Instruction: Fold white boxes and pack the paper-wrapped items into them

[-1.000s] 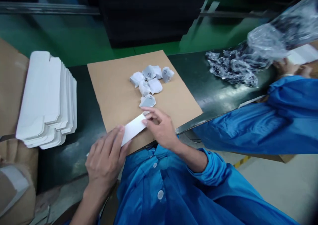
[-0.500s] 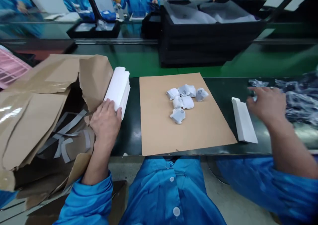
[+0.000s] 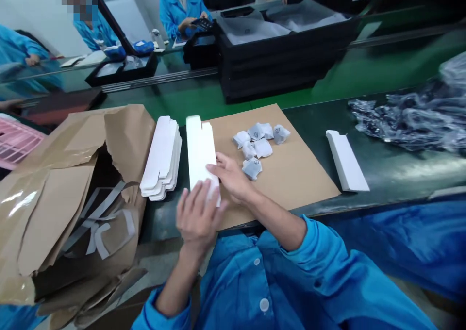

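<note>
Both hands meet on a flat white carton blank [image 3: 199, 148] lying at the left edge of a brown cardboard sheet [image 3: 291, 174]. My left hand [image 3: 196, 218] covers the blank's near end with its fingers spread. My right hand [image 3: 230, 177] presses its fingers on the blank's right side. Several small white wrapped packets [image 3: 259, 140] lie just beyond my right hand. A stack of more white blanks [image 3: 162, 157] sits to the left. A folded white carton [image 3: 345, 161] lies on the dark belt to the right.
A torn brown paper wrapping [image 3: 69, 184] with loose strips fills the left. Crumpled clear plastic bags [image 3: 407, 119] lie at the right. Black trays [image 3: 276, 53] stand beyond the green belt. Other people in blue coats work at the back.
My left hand left the stack and brought one blank to the cardboard's left edge. My right hand came back from the folded carton at the right to the blank.
</note>
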`<state>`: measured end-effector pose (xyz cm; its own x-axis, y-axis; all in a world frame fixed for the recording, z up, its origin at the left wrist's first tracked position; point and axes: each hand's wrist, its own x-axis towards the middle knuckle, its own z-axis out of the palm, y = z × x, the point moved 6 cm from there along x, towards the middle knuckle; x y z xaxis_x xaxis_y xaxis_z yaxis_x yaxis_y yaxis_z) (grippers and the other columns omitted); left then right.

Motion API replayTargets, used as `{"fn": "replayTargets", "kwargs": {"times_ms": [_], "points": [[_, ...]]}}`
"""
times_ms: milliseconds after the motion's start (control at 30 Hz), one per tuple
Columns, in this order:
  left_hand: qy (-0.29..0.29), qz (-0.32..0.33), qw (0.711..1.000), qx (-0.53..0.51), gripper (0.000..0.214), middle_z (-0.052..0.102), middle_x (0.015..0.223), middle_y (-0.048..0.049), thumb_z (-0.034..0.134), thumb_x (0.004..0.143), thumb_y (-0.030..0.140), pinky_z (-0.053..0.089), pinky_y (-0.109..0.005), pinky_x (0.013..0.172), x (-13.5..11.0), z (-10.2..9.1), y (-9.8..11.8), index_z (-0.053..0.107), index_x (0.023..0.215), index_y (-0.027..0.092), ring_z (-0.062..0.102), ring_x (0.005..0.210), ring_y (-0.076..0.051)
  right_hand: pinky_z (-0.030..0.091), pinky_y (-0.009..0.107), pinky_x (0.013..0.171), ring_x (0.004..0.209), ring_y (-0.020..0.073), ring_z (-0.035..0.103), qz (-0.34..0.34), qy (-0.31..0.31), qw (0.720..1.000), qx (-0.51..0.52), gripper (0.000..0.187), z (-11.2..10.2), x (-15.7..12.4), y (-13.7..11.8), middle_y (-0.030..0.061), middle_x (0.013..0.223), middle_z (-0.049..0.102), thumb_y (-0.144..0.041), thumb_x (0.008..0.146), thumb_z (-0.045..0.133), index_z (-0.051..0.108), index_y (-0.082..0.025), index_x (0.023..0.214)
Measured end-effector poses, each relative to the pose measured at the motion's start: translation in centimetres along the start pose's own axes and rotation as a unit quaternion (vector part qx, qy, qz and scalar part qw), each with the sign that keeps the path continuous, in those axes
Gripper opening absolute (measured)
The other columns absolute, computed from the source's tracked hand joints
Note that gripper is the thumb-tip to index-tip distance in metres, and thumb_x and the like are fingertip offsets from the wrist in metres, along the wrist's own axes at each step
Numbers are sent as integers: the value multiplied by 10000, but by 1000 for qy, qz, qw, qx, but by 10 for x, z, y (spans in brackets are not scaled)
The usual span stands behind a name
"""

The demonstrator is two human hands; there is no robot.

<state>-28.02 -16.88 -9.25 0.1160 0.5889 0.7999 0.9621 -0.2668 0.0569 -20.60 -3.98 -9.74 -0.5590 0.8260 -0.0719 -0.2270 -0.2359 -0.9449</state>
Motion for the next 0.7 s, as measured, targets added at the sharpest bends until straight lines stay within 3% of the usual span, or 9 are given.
{"fn": "replayTargets", "kwargs": {"times_ms": [67,167,233,300,367,433,533,600,700], "points": [[-3,-48,994,-102,806,482,1523,-132,742,783,549,331,-467,1183,0,-15,13,445,1480,275,449,1413,-304,507,258,689,813,160,639,-13,-58,993,-97,269,-24,-16,-11,48,961,697,-324,882,608,605,-146,1084],[53,-282,922,-261,957,396,1576,-114,709,753,653,430,-490,1114,6,-35,-19,305,1547,301,421,1424,-330,464,236,665,787,142,604,-7,-231,928,-294,164,-47,-59,-26,34,907,674,-269,900,590,633,-132,980],[-123,-368,861,-328,657,693,1221,-94,756,749,578,580,-389,855,9,-13,-33,631,1301,244,685,1063,-290,477,258,709,799,150,615,-18,-297,864,-406,189,-53,-84,-30,44,934,685,-261,950,536,648,-139,1039],[-224,-428,800,-356,398,741,860,-47,783,739,518,556,-275,632,4,7,-41,761,959,187,690,738,-196,506,335,798,901,210,642,-63,-240,804,-540,315,-55,-97,-34,98,1060,694,-325,974,532,612,-143,1219],[-197,-492,747,-401,324,718,751,-20,795,733,480,516,-215,565,-3,19,-46,758,831,173,641,643,-138,505,449,882,1045,306,626,-135,-132,722,-665,564,-51,-107,-37,188,1210,652,-415,944,592,485,-104,1403],[-172,-527,683,-476,320,722,758,-19,801,723,457,523,-197,558,-9,27,-42,757,861,172,647,643,-127,493,509,919,1131,367,586,-205,-87,647,-729,730,-44,-117,-35,252,1283,604,-443,902,649,404,-41,1459],[-275,-503,605,-553,365,721,719,-36,809,709,422,555,-228,507,-14,30,-28,755,950,154,669,599,-157,497,474,940,1162,343,567,-258,-120,629,-723,685,-41,-124,-30,228,1316,596,-403,903,647,424,-34,1435],[-327,-480,608,-541,379,718,703,-34,815,708,379,578,-249,493,-14,27,-26,748,1002,151,671,574,-163,496,462,946,1158,328,564,-263,-132,638,-712,654,-47,-125,-30,206,1321,600,-388,903,640,438,-43,1421],[-324,-466,658,-495,347,728,748,-26,817,699,333,600,-255,499,-10,26,-28,748,997,168,681,611,-163,501,464,914,1106,326,586,-272,-122,622,-725,604,-52,-125,-31,210,1275,626,-359,913,615,463,-32,1397]]}}
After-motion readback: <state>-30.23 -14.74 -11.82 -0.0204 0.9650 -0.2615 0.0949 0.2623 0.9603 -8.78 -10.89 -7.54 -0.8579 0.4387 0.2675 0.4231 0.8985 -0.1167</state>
